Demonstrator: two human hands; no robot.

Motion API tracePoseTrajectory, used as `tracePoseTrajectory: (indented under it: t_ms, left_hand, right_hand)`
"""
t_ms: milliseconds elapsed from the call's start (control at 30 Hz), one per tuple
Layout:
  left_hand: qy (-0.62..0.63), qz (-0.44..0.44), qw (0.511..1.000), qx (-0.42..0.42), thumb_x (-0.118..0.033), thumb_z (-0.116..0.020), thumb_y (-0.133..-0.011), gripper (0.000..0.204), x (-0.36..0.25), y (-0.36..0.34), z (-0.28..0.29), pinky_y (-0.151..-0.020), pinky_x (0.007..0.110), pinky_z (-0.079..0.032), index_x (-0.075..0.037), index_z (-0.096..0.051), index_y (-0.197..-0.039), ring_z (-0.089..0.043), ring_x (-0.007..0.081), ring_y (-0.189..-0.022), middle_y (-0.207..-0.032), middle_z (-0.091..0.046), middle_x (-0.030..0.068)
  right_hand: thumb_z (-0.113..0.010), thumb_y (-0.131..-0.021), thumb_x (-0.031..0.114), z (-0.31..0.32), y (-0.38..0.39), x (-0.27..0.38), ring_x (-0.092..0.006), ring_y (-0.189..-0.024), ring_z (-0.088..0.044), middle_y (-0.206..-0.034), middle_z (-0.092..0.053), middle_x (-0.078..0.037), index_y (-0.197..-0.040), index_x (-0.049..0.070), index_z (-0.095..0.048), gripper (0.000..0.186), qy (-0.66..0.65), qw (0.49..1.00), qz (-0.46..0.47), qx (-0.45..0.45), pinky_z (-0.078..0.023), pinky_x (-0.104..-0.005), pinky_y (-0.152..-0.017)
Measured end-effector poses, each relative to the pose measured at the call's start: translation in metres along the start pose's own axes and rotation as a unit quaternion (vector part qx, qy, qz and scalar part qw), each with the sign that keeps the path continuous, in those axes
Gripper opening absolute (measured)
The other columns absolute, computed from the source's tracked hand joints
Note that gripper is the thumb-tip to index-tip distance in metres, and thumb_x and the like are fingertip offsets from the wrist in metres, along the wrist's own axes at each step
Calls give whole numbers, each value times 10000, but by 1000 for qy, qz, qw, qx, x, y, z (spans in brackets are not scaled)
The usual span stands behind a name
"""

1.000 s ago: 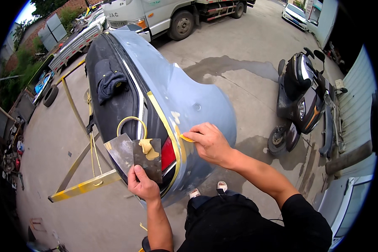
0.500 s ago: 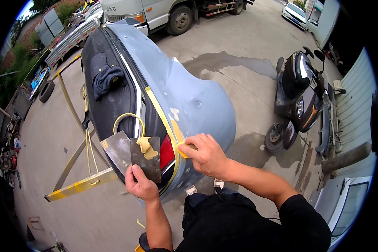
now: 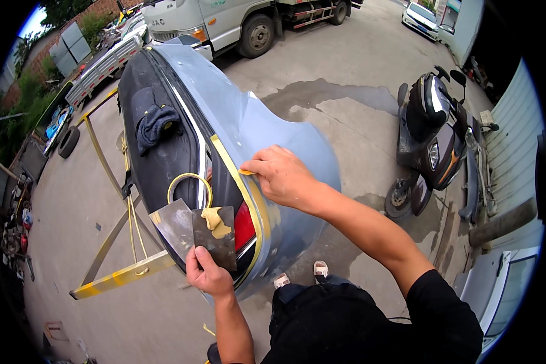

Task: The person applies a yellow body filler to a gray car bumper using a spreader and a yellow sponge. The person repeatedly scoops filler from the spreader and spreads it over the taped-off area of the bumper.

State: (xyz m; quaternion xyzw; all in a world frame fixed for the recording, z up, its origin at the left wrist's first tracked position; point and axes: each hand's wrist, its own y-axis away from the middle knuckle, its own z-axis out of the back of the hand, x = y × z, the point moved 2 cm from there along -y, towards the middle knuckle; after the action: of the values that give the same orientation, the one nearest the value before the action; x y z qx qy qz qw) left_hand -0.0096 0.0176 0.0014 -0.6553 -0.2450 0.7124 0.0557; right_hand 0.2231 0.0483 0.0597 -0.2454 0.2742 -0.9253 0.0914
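Observation:
My left hand (image 3: 209, 276) grips two thin metal plates, a paler one (image 3: 175, 225) and a darker one (image 3: 223, 253), fanned out side by side. A lump of cream-yellow putty (image 3: 214, 219) sits on the darker plate. Between the fingertips of my right hand (image 3: 279, 176) is a small yellow spreader (image 3: 246, 172), at the edge of a blue-grey car body panel (image 3: 300, 148). Beside it runs a strip of yellow masking tape (image 3: 230, 160). Below my right hand a yellowish putty smear (image 3: 261, 206) lies along the tape, next to a red tail light (image 3: 244, 228).
A tape roll (image 3: 190, 176) and a dark crumpled cloth (image 3: 156, 126) lie on the black trim. The panel rests on a yellow metal stand (image 3: 120, 276). At the right stands a scooter (image 3: 434, 142); a truck (image 3: 224, 24) is parked beyond.
My right hand has moved the spreader away from me, up along the taped edge. The left hand stays near the tail light with the plates.

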Motion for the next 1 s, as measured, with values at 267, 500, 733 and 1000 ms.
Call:
tracePoseTrajectory:
  t_ms: [267, 500, 733, 1000]
  left_hand:
    - [26, -4, 1000, -9, -143, -517, -943, 229, 2, 1, -1, -695, 239, -423, 61, -620, -944, -503, 100, -761, -843, -617, 42]
    - [32, 3, 999, -11, -142, -518, -943, 226, 3, 1, -3, -678, 232, -416, 62, -615, -940, -496, 92, -748, -838, -610, 33]
    - [33, 3, 999, -4, -146, -516, -945, 226, 0, 1, -3, -664, 225, -406, 58, -614, -939, -486, 84, -742, -832, -601, 22]
    - [19, 3, 1000, 8, -148, -523, -939, 223, 7, 1, 0, -667, 233, -415, 54, -618, -937, -496, 95, -739, -827, -608, 30]
  right_hand:
    - [-558, -724, -31, 0, 31, 20, -249, -838, -557, -922, -602, -51, -978, 101, -670, 308, 12, 1000, -3, 19, -432, -362, -740]
    - [-582, -668, -52, -2, 78, 43, -238, -826, -551, -948, -581, -62, -1005, 86, -641, 369, 23, 1000, 2, 0, -423, -345, -703]
    - [-584, -676, 4, -13, 117, 63, -237, -909, -563, -968, -565, -72, -1026, 90, -613, 362, 53, 998, 17, -16, -422, -336, -741]
    - [-567, -704, -20, 12, 73, 39, -232, -861, -556, -910, -605, -43, -1016, 90, -636, 338, -2, 999, -25, -41, -428, -354, -758]
